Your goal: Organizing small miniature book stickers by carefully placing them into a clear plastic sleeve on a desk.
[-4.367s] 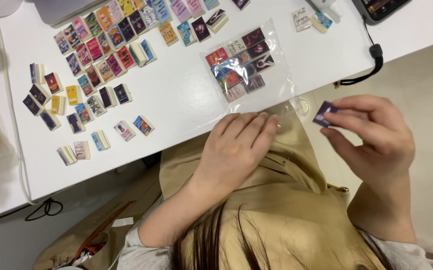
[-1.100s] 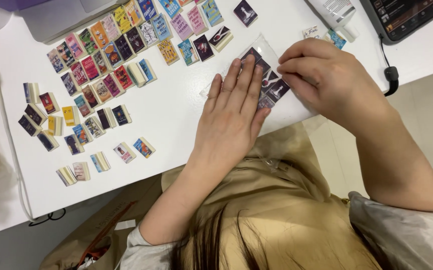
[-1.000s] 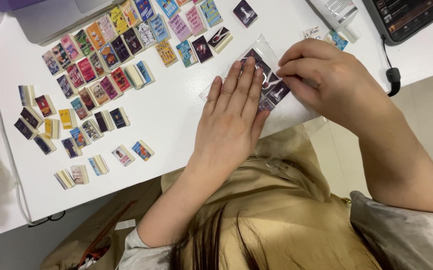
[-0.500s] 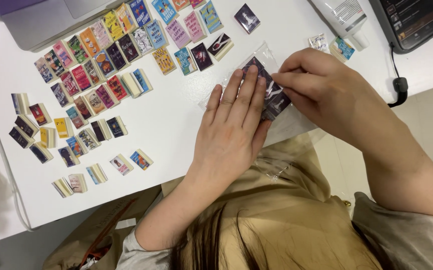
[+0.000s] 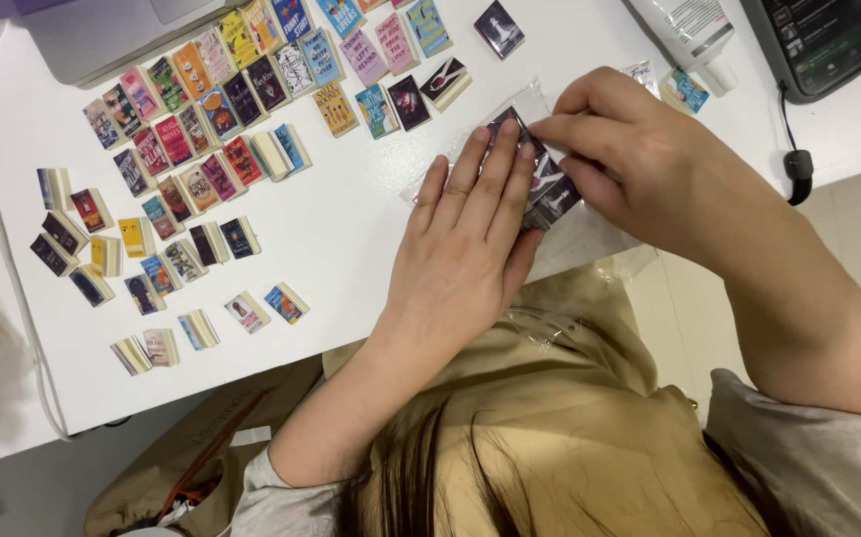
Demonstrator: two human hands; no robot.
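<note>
White counter (image 5: 351, 239) strewn with miniature books (image 5: 202, 129).
Left hand (image 5: 465, 249) lies flat, open, on plastic bag (image 5: 550, 194); right hand (image 5: 639, 159) pinches its edge.

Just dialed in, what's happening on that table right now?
A person sits at a white table covered with rows of tiny colourful miniature books. The left hand lies flat, pressing down a clear plastic bag that holds more of the little books. The right hand pinches at the bag's top edge with its fingertips. A laptop sits at the table's far edge, and a dark screen to the right.
</note>
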